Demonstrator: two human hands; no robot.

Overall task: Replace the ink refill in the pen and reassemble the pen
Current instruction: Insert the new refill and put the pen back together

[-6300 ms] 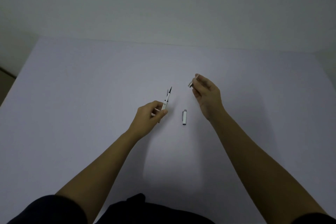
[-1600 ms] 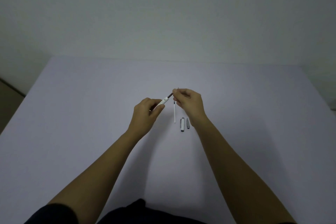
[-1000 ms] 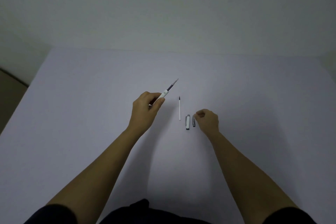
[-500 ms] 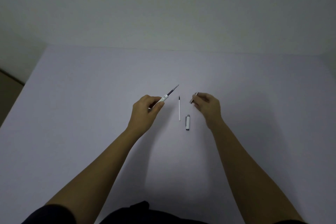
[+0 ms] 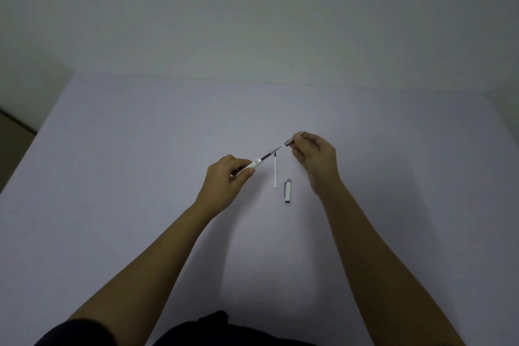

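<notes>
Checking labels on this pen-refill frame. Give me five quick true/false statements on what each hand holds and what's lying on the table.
1. The left hand holds the white pen barrel with a dark refill sticking out. True.
2. The right hand is empty. False: it pinches a small grey metal tip piece.
3. A thin white spare refill lies on the pale table. True.
4. The white pen cap is on the barrel. False: it lies on the table.
5. The tip piece is already screwed on. False: it is apart from the refill.

White pen barrel with dark refill protruding; spare white refill lies beside the cap.
</notes>
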